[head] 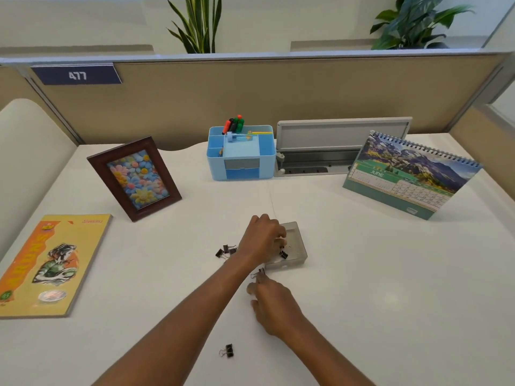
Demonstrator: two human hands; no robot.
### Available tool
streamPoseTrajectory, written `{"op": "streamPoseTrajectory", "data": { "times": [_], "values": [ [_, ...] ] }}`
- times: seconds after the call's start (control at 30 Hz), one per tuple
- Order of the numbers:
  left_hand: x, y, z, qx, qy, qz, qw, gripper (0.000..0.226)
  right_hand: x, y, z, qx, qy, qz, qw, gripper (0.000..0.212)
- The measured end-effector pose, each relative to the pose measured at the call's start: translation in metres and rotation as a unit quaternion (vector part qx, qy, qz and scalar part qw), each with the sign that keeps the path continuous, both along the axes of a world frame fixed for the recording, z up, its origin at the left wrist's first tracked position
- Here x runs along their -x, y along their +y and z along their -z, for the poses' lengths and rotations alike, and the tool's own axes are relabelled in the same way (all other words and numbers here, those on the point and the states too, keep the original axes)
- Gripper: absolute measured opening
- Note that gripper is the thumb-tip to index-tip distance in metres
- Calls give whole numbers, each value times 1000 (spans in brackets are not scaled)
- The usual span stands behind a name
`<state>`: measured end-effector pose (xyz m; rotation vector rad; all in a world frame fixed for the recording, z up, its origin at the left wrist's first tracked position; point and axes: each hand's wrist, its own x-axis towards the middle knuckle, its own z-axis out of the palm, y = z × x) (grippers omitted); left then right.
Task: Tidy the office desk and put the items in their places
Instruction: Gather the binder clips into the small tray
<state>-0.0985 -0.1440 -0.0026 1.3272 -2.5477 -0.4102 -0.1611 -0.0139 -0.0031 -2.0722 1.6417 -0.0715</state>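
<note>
Grey translucent plastic forms the shallow tray (299,246) at mid-counter. It is judged light, rigid and prone to sliding on the smooth top, so steady it by a side wall. The left hand (262,238) is over its near-left corner with fingers curled downward; whether they hold anything cannot be told. One binder clip in the tray (283,254) lies just below them.

The remaining clips are small black spring-steel parts with wire levers, judged light, stiff and not fragile. Pinch each across the black body or by the raised levers.
- The front clip (260,272) lies on the counter against the tray's front edge. The right hand (276,307) meets it with the forefinger tip; the thumb stands apart, so the fingers are still released.
- A clip cluster (226,250) lies left of the left wrist.
- A lone clip (228,350) lies near the front, between the forearms.

The counter (362,274) is white, flat and glossy. A beige partition (250,101) backs it, with plants (199,23) beyond. On it stand a desk calendar (412,174), a yellow notebook (53,263), a picture frame (133,176) and a blue organiser (241,154).
</note>
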Motion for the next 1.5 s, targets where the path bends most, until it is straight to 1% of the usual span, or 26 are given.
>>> {"op": "streamPoseTrajectory", "data": {
  "times": [0.07, 0.13, 0.2, 0.27, 0.3, 0.37, 0.43, 0.47, 0.53, 0.57, 0.6, 0.67, 0.7, 0.73, 0.8, 0.87, 0.93, 1.0, 1.03, 1.1, 1.17, 1.27, 1.33, 1.43, 1.5],
  "values": [
    [-7, 1, -4, -7, 46, -9, 999, 15, 2, 2, 2, -2, -7, 10, 1000, 23],
    [-22, 7, -11, -6, 114, -42, 993, 14, 3, 4, 1, -9, -12, 15, 1000, 24],
    [-44, 21, -16, -15, 186, -102, 977, 13, 2, 5, -3, -5, -21, 18, 1000, 25],
    [-72, 43, -14, -22, 238, -160, 958, 11, 0, 6, -12, -27, -44, 17, 999, 30],
    [-86, 55, -10, -21, 244, -181, 953, 10, -2, 6, -17, -55, -56, 1, 997, 36],
    [-111, 76, 4, -25, 224, -214, 951, 13, -11, 10, -23, -111, -48, -87, 989, 52],
    [-129, 90, 16, -46, 204, -241, 948, 16, -25, 19, -22, -130, -30, -190, 973, 67],
    [-134, 94, 20, -57, 198, -248, 947, 17, -31, 24, -19, -129, -25, -227, 965, 71],
    [-143, 100, 24, -66, 197, -260, 943, 18, -42, 33, -8, -110, -13, -281, 953, 68],
    [-144, 101, 25, -65, 200, -261, 942, 18, -44, 36, -2, -93, -9, -294, 951, 60],
    [-144, 102, 25, -63, 203, -262, 941, 18, -46, 39, 4, -75, -13, -300, 951, 47],
    [-143, 101, 23, -63, 210, -265, 939, 18, -45, 38, 10, -42, -27, -286, 957, 18],
    [-141, 99, 23, -63, 212, -264, 939, 18, -42, 36, 12, -35, -30, -271, 961, 9],
    [-138, 98, 22, -63, 211, -262, 940, 18, -39, 31, 12, -28, -33, -250, 967, 8],
    [-134, 95, 21, -61, 210, -251, 943, 18, -27, 18, 9, -19, -41, -196, 979, 13],
    [-129, 93, 20, -60, 213, -238, 946, 18, -12, 1, 0, -7, -75, -136, 988, 13],
    [-123, 92, 18, -58, 208, -229, 949, 18, 5, -18, -12, 26, -137, -77, 987, 10],
    [-118, 92, 18, -61, 195, -222, 953, 17, 23, -37, -22, 76, -182, 4, 980, 7],
    [-116, 92, 19, -65, 188, -218, 955, 17, 32, -46, -25, 102, -187, 45, 976, 8],
    [-112, 92, 22, -71, 176, -211, 959, 16, 47, -62, -27, 131, -167, 99, 972, 9],
    [-106, 93, 24, -74, 164, -196, 964, 14, 56, -71, -22, 126, -151, 118, 973, 4],
    [-94, 96, 24, -82, 145, -164, 972, 15, 60, -72, -17, 128, -161, 134, 969, 7],
    [-84, 97, 25, -78, 130, -148, 977, 20, 59, -68, -16, 149, -167, 134, 965, 1],
    [-65, 97, 30, -55, 92, -133, 985, 31, 55, -59, -15, 172, -165, 125, 963, 3],
    [-53, 98, 33, -43, 58, -136, 988, 33, 53, -56, -15, 176, -160, 117, 964, 3]
  ]
}}
